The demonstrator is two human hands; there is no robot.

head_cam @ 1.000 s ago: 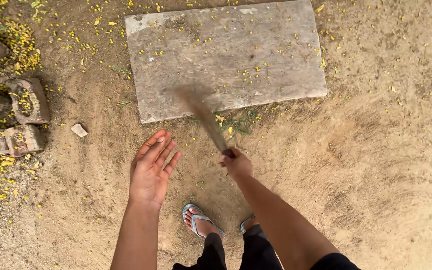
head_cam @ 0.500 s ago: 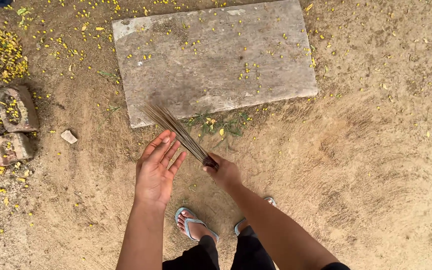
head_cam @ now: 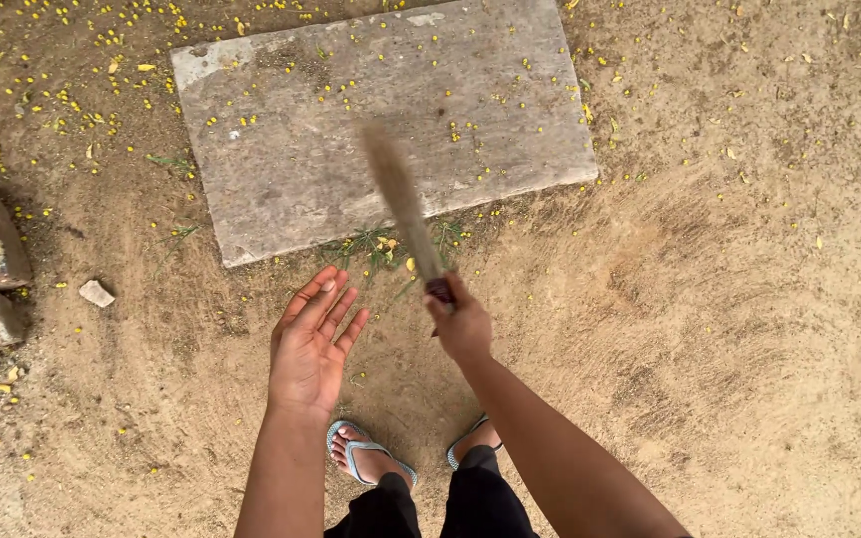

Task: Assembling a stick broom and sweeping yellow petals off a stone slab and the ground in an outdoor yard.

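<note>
Only one view is given, taken from a camera worn on the head. It is aimed almost straight down from standing height. The ground (head_cam: 749,329) fills the frame, with the slab (head_cam: 281,139) at the top, both forearms entering from the bottom edge, and the feet (head_cam: 371,458) directly beneath the lens.
</note>
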